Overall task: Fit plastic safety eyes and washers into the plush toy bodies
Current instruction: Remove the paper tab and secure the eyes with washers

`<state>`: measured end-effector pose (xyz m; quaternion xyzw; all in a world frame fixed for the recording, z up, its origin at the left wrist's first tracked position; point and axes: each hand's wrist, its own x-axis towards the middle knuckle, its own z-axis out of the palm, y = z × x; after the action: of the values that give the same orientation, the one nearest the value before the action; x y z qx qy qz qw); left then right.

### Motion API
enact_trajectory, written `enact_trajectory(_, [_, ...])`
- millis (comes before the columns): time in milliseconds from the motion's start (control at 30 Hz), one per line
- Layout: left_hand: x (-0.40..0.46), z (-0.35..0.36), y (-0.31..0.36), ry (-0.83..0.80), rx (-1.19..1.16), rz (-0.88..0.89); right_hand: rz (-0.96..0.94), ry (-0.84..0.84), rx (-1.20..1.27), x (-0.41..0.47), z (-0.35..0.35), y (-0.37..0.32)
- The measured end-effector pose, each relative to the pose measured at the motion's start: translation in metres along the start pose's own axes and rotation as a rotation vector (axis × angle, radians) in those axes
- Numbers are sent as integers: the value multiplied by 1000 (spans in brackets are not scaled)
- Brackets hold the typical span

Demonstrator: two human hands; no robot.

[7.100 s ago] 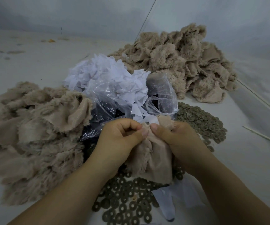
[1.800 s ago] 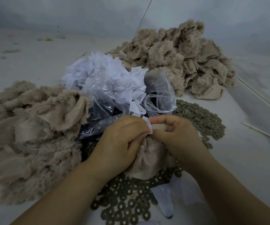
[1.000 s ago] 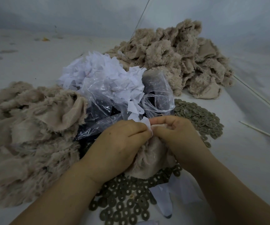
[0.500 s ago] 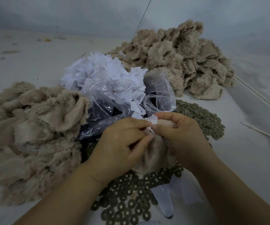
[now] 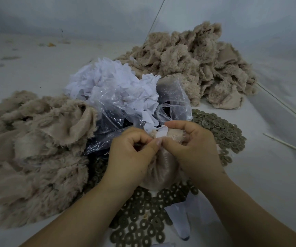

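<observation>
A pale work surface [image 5: 250, 175] is seen from the head camera, backed by a grey wall. A beige plush body [image 5: 161, 168] is held over a spread of dull round washers [image 5: 143, 227]. The fabric is pinched by the curled fingers of the left hand [image 5: 133, 154], and its upper edge, with a small white scrap [image 5: 162, 132], is gripped by the right hand [image 5: 191, 147]. Piles of plush bodies are seen at the left [image 5: 33, 154] and far right [image 5: 193, 68]. Between them a clear plastic bag [image 5: 118, 111] is heaped with white paper pieces [image 5: 108, 81]. More washers [image 5: 222, 131] lie beside the right hand.
</observation>
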<state>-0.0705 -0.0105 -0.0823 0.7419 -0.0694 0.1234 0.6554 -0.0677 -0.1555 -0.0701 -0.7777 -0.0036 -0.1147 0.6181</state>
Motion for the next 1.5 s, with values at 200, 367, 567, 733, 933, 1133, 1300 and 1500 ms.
enact_trajectory(200, [1,-1,-1,-22,18,25,101,-27,175,1,1,2])
enact_trajectory(367, [1,1,-5,51,196,139,124,-29,178,2,3,6])
enact_trajectory(567, [-1,5,-4,70,57,-30,104,-32,181,0,5,4])
enact_trajectory(733, [1,-3,-2,0,28,-184,123,-107,139,3,-1,3])
enact_trajectory(933, [1,-7,1,-30,-100,-288,142,-113,13,3,-4,2])
enact_trajectory(1133, [4,-10,4,47,-165,-305,86,17,-260,17,-24,2])
enact_trajectory(1300, [6,-14,3,102,-212,-298,87,-210,-679,27,-51,8])
enact_trajectory(1500, [8,-16,1,135,-203,-274,-49,-404,-922,19,-31,11])
